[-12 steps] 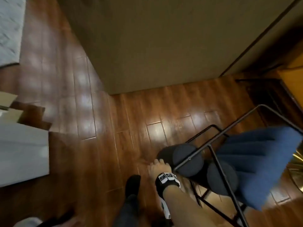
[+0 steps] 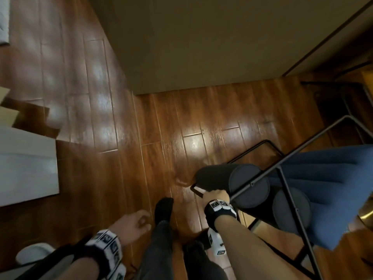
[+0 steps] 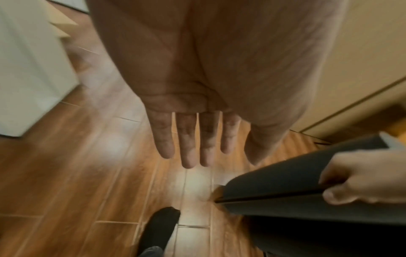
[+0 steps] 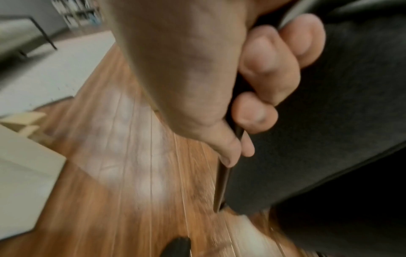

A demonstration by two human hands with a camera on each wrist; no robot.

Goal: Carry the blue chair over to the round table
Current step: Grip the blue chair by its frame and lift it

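Observation:
The blue chair (image 2: 321, 190) hangs tilted at the lower right of the head view, with its blue seat, dark roll cushions (image 2: 238, 181) and thin black metal frame (image 2: 286, 164). My right hand (image 2: 215, 196) grips the black frame bar beside the upper roll cushion; in the right wrist view its fingers (image 4: 268, 73) curl round that bar against the dark cushion (image 4: 329, 139). My left hand (image 2: 134, 223) hangs free at my side with nothing in it; the left wrist view shows its fingers (image 3: 191, 139) straight and relaxed above the floor. No round table is in view.
Glossy wooden floor (image 2: 101, 118) lies ahead. A beige wall corner (image 2: 201, 47) stands in front, with a dark opening at the right (image 2: 343, 87). White furniture (image 2: 26, 164) sits at the left. My foot in a black sock (image 2: 163, 207) steps forward.
My left hand has swung into view at the lower left. The chair has stayed in my right hand's grip and sits slightly further right and higher as I step forward.

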